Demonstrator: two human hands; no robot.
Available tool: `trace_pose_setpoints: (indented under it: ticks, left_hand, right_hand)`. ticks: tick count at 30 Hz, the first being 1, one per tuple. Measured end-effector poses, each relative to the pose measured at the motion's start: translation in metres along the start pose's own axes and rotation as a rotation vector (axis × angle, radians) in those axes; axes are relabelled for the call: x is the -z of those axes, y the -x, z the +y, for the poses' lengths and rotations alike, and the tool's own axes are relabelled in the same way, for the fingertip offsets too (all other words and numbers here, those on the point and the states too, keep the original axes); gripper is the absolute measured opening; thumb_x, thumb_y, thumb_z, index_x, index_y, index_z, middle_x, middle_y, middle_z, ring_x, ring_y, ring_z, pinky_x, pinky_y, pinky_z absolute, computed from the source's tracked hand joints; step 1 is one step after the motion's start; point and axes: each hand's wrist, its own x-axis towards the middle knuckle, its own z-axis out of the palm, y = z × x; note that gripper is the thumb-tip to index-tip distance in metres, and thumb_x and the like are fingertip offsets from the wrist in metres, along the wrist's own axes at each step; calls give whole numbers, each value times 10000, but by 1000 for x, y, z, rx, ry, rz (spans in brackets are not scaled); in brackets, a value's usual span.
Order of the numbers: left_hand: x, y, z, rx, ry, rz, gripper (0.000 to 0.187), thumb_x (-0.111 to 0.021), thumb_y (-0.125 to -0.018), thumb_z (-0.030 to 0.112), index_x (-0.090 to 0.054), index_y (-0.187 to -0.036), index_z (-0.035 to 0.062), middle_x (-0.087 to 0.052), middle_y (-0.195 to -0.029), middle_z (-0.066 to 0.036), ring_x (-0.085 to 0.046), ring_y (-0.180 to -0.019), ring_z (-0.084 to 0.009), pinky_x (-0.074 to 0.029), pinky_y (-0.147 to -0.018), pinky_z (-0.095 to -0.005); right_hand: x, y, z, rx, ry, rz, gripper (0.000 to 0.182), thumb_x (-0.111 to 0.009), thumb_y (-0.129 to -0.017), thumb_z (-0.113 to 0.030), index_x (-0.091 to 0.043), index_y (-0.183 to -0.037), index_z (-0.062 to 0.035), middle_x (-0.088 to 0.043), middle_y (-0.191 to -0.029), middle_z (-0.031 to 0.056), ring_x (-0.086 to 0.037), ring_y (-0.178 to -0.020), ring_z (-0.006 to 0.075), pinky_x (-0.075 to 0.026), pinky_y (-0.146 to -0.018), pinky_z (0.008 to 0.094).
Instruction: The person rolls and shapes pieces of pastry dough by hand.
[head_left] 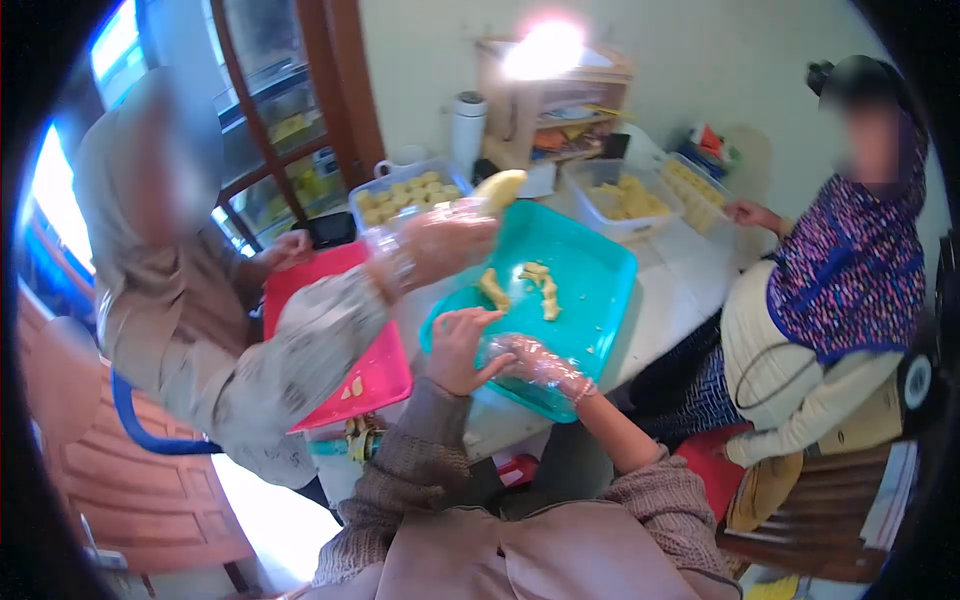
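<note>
Crinkled clear glove (543, 364), round-cornered turquoise tray (592, 265)

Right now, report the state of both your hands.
Left hand: open, nothing visibly held.
Right hand: gloved; cannot tell whether open, closed or holding anything.

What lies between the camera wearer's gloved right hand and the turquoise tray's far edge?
In the head view, yellow pieces lie between the gloved right hand and the far edge of the turquoise tray; past them, the tray looks bare.
</note>
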Motion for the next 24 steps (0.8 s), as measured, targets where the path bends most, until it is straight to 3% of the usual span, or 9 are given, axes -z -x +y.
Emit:
trace_pose_setpoints:
  ticks: [5,8,11,14,17,24]
  left_hand:
    - [-3,6,-5,39,-24,-28,579,-729,-720,392,-539,-1195,122,-583,-1099,-60,-531,-1099,-232,-319,-960,-419]
    - [-3,2,-5,49,-2,-29,562,-729,-721,379,-542,-1185,122,-592,-1086,-54,-533,-1094,-230,-318,-959,-419]
    - [-4,2,-6,40,10,-25,541,-735,-720,344,-548,-1172,112,-619,-1039,-38,-547,-1074,-240,-324,-946,-426]
    - [-6,1,-8,47,28,-33,509,-729,-727,305,-554,-1163,108,-633,-1017,-29,-557,-1055,-241,-329,-936,-428]
    - [-9,1,-10,61,30,-63,476,-708,-748,288,-556,-1165,117,-625,-1002,-36,-550,-1062,-228,-328,-935,-418]
    - [-11,-6,-12,40,7,-69,434,-670,-791,300,-557,-1167,115,-625,-977,-19,-554,-1055,-221,-333,-928,-414]
  right_hand:
    - [3,1,-16,-200,7,39,419,-707,-767,-220,-594,-1124,-30,-634,-1046,167,-599,-990,307,-470,-846,406]
    - [-4,0,-3,-106,-186,103,415,-702,-767,-220,-591,-1114,-22,-637,-984,176,-605,-939,323,-468,-826,410]
    - [-1,-5,-7,-133,-106,49,347,-699,-773,-270,-611,-1008,-30,-613,-929,203,-600,-891,354,-472,-803,427]
    - [14,4,-31,-139,-73,18,329,-687,-780,-250,-595,-1011,-34,-587,-946,207,-579,-901,363,-467,-792,439]
    - [-3,11,-10,163,41,141,346,-675,-788,-225,-576,-1056,-30,-570,-1014,216,-556,-962,378,-462,-826,451]
    - [16,30,-23,62,202,72,402,-689,-768,-171,-553,-1114,-19,-543,-1095,233,-530,-1035,396,-444,-894,467]
